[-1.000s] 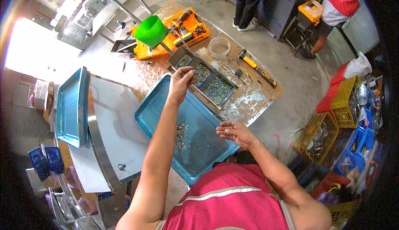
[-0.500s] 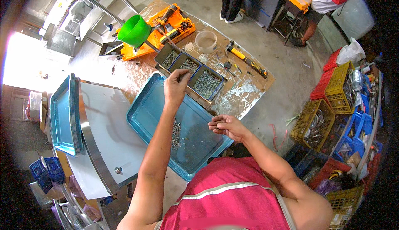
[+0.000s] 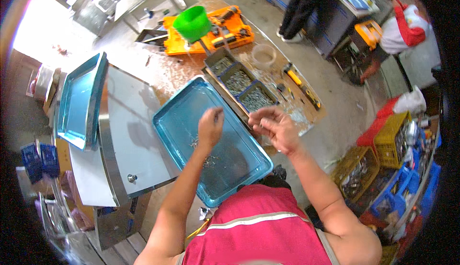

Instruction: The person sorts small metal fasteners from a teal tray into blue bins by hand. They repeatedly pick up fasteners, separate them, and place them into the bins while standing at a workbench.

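A blue rectangular tray [image 3: 239, 175] lies in front of me, with a loose scatter of small metal fasteners [image 3: 209, 161] on its bottom. My left hand [image 3: 211, 127] is over the middle of the tray, fingers closed in a pinch; what they hold is hidden. Beyond the tray's right rim my right hand [image 3: 279, 130] has its fingers curled toward the thumb, and a tiny piece between them is too small to name. Just past the hands stands a row of dark bins full of screws and similar hardware, the nearest bin [image 3: 257, 98] closest to my right hand.
The worn wooden board [image 3: 299, 109] carries a yellow-black hammer [image 3: 302, 86], a clear round tub [image 3: 263, 55], a green bowl [image 3: 192, 24] and an orange tool case [image 3: 177, 40]. Stacked blue trays [image 3: 82, 102] stand left. Crates [image 3: 390, 143] line the right. Two people are beyond.
My left hand has come back from the bins to above the tray. My right hand has risen and moved outward toward the nearest bin. The whole view has shifted.
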